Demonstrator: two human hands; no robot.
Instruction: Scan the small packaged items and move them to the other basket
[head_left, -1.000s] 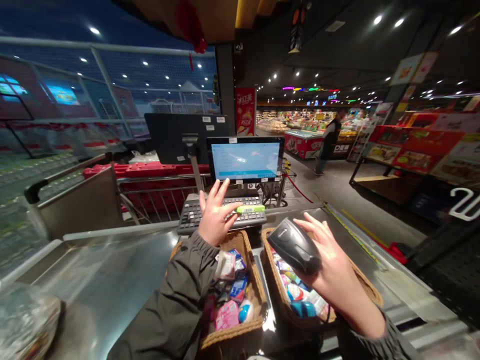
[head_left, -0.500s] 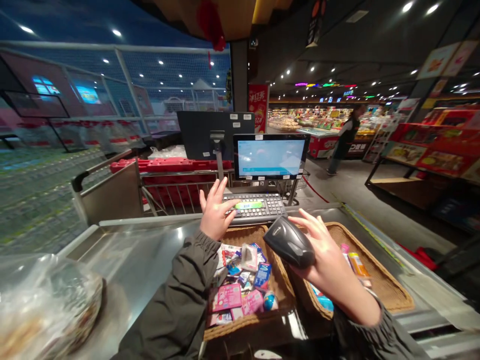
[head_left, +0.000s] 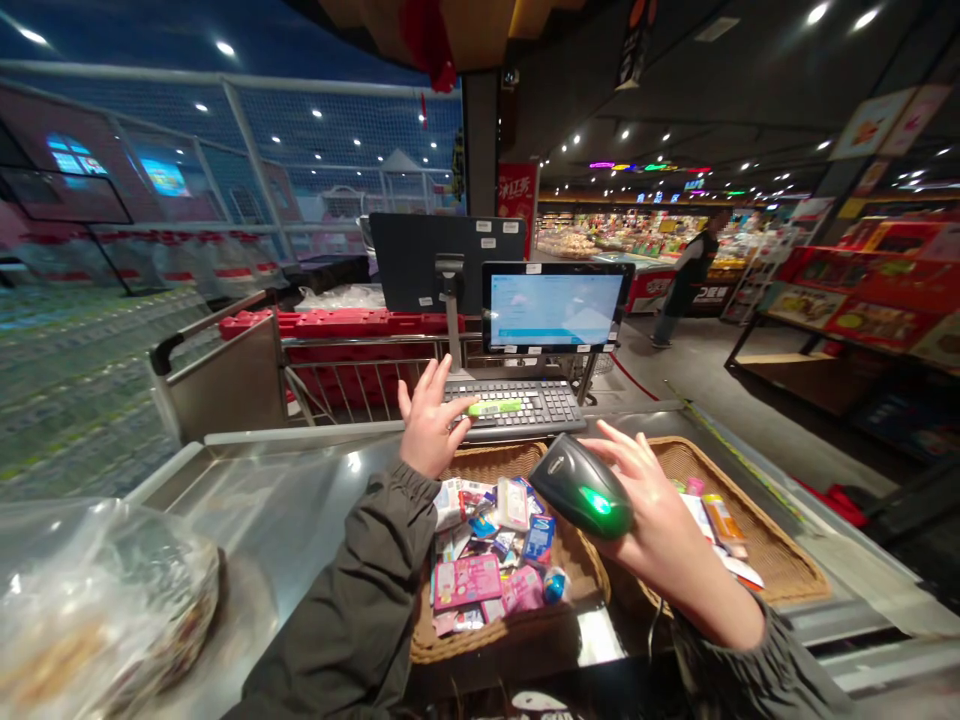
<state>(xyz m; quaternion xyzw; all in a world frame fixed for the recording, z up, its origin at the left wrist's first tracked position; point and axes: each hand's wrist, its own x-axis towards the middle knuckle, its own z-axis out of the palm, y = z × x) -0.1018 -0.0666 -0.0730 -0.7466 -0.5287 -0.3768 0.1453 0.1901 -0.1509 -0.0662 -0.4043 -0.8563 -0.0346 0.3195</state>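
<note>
Between the thumb and finger of my left hand [head_left: 433, 420] is a slim green packet [head_left: 496, 407], held out over the black keyboard [head_left: 551, 405]. The other fingers of that hand are spread upward. My right hand [head_left: 652, 510] grips a black barcode scanner [head_left: 577, 485], its head angled toward the packet and a green light glowing on its top. Below the hands, a wicker basket [head_left: 510, 640] holds a jumble of small packaged goods, among them a pink box [head_left: 468, 582] and a blue box [head_left: 539, 540]. A second wicker basket [head_left: 780, 560] lies partly under my right forearm.
Behind the keyboard stands a lit screen [head_left: 556, 308] beside a dark monitor [head_left: 442, 255] seen from the back. A clear plastic bag [head_left: 105, 600] rests on the metal counter [head_left: 300, 500] at left. A metal cart [head_left: 360, 375] and a person [head_left: 686, 280] are farther off.
The scanner's light has come on green. The packet has turned slightly, now showing a barcode-like patch. The view has shifted a little, while both hands stay nearly in place.
</note>
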